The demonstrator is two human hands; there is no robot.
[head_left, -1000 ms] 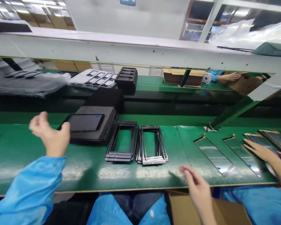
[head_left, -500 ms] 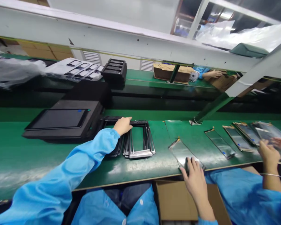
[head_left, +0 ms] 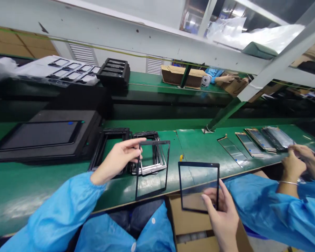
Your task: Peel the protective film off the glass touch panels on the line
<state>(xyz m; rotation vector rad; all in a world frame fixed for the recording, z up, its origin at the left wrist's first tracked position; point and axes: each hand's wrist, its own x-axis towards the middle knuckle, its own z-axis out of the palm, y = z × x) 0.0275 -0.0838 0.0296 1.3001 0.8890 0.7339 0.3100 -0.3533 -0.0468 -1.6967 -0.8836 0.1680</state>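
My left hand [head_left: 120, 155] pinches the upper left corner of a thin black rectangular frame [head_left: 168, 164], held up tilted above the bench edge. Beside it on the right, my right hand [head_left: 224, 213] grips a clear glass touch panel [head_left: 193, 182] with a black border by its right side. A small orange tab stands up from the panel's top left. The frame and the panel are apart. Behind my left hand, two stacks of similar frames lie on the green bench: black ones [head_left: 101, 148] on the left and silver-edged ones [head_left: 153, 170] on the right.
A dark screen [head_left: 39, 134] rests on black foam sheets [head_left: 86, 127] at left. Several glass panels [head_left: 232, 150] lie at right, near a co-worker's hands [head_left: 295, 161]. An open cardboard box [head_left: 189, 217] sits below the bench edge. A slanted post [head_left: 225, 112] rises behind.
My left hand has lifted one frame off the stack and brought it nearer. My right hand has raised the glass panel from the bench and turned it upright. The view has shifted right.
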